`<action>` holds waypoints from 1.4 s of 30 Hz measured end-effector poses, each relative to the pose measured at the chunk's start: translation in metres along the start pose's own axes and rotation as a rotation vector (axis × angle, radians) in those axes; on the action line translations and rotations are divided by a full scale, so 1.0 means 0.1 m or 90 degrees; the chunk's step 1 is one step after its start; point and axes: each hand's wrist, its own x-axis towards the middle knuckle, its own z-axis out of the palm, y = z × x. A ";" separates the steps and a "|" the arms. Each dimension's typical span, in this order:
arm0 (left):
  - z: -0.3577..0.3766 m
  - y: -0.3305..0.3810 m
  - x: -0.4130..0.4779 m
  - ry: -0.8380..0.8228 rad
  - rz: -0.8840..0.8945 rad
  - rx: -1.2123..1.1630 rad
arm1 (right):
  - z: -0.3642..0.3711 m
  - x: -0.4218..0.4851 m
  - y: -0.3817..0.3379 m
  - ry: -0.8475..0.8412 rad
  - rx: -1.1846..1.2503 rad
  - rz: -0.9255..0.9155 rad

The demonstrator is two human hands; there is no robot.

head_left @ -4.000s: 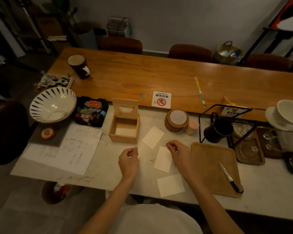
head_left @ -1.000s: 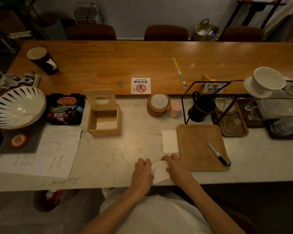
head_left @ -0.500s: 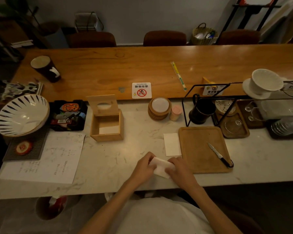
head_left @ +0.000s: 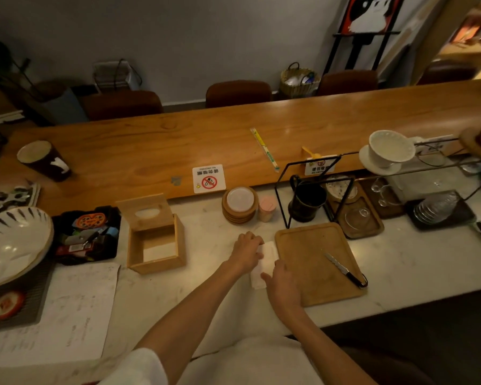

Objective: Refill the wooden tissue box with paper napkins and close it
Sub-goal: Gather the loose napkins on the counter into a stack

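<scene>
The wooden tissue box stands open on the marble counter, its lid with an oval slot tilted upright at the back. A white napkin lies flat inside. To its right, both hands meet on a small pile of white paper napkins beside the left edge of a wooden board. My left hand curls over the pile's upper left part. My right hand grips its lower end. Part of the napkins is hidden under my fingers.
A wooden cutting board with a knife lies just right of my hands. Stacked coasters, a pink shaker and a black wire rack stand behind. A black tray, striped bowl and paper sheet lie left.
Both hands moved away from the counter's near edge, carrying the gathered napkins up to the napkin lying beside the cutting board. The box has not moved.
</scene>
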 end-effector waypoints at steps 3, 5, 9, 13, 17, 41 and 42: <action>0.00 -0.02 0.01 -0.010 0.024 0.037 | 0.04 -0.01 0.02 0.004 -0.008 -0.004; -0.02 -0.03 0.01 -0.026 0.009 0.032 | 0.06 -0.01 0.05 0.009 -0.002 -0.009; -0.10 -0.11 -0.04 -0.082 -0.027 -0.018 | 0.07 -0.06 0.07 0.042 -0.060 -0.044; -0.14 -0.33 -0.33 -0.050 0.023 -0.226 | 0.07 -0.03 0.10 0.075 -0.027 -0.084; 0.00 -0.57 -0.78 0.072 -0.020 -0.436 | 0.05 0.12 0.12 0.093 0.115 -0.253; 0.40 -0.61 -1.15 0.378 -0.085 -0.546 | 0.17 0.26 -0.17 -0.255 0.343 -0.394; 0.41 -0.62 -1.15 0.392 -0.092 -0.550 | 0.17 0.31 -0.16 -0.216 0.330 -0.407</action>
